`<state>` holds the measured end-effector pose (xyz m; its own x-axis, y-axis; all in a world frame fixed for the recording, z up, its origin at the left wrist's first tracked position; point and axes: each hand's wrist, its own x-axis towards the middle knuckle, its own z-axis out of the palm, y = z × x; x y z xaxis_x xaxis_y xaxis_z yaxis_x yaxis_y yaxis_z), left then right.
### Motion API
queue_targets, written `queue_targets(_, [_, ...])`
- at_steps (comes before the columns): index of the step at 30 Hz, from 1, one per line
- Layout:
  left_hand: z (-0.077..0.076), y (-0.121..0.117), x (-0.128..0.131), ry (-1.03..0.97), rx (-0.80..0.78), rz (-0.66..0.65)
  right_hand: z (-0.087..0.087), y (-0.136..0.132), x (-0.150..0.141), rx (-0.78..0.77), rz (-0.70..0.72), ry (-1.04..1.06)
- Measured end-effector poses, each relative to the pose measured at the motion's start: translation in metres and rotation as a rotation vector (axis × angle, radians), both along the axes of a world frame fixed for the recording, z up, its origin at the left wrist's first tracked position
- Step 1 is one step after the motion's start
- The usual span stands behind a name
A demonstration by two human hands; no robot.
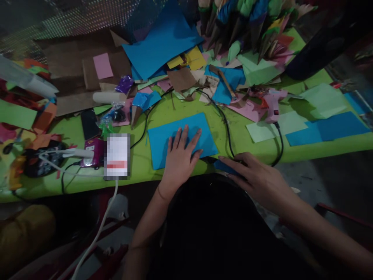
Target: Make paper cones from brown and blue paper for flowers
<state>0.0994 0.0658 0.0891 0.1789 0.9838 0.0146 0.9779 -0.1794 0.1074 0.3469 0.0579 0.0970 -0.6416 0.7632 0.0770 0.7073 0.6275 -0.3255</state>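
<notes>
A blue paper sheet (163, 142) lies flat on the lime-green table (186, 111) in front of me. My left hand (180, 157) rests palm down on the sheet's near edge, fingers stretched out and slightly apart. My right hand (256, 177) lies at the table's near edge to the right, fingers extended over a small blue paper scrap (222, 166) and a black cable (229, 136). Nothing is gripped by either hand.
Coloured paper sheets and scraps (175, 58) pile up at the back. A pink glue gun (272, 105) lies right of centre. Paper cones (241, 23) stand at the far right. A phone (89, 124) and a white charger cable (96, 233) are at the left.
</notes>
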Motion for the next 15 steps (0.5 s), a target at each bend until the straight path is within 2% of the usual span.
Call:
queue_targets(4, [0.005, -0.004, -0.024, 0.044, 0.014, 0.015, -0.001, -0.001, 0.002, 0.034, -0.019, -0.025])
queue_targets(7, [0.000, -0.007, -0.034, 0.072, -0.013, 0.020, -0.001, -0.001, 0.003, 0.061, -0.044, -0.058])
queue_targets(11, [-0.008, -0.008, -0.034, 0.077, -0.005, 0.031, -0.002, -0.004, 0.003, 0.054, -0.020, -0.046])
queue_targets(15, [-0.009, -0.008, -0.031, 0.088, -0.001, 0.032, -0.005, -0.009, -0.006, 0.052, 0.006, -0.016])
